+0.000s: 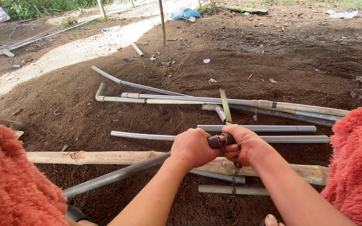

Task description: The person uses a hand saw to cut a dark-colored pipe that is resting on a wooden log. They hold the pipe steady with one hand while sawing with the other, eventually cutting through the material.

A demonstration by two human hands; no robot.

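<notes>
My left hand point(192, 147) grips the end of a long grey pipe point(118, 175) that slants from lower left up to the middle. My right hand point(244, 145) closes around the pipe's dark tip, where a thin wire or chain point(234, 178) hangs down. A flat greenish strip point(225, 106) sticks up just beyond my right hand. Both hands rest over a rough wooden pole point(97, 157) that lies across the soil.
Several grey pipes point(256, 128) lie scattered on the dark soil ahead, some bent at elbows point(101, 88). Fuzzy orange-red fabric point(9, 180) covers my knees at both sides. A pale gravel path point(84, 46) and thin upright stakes point(162, 21) lie farther back.
</notes>
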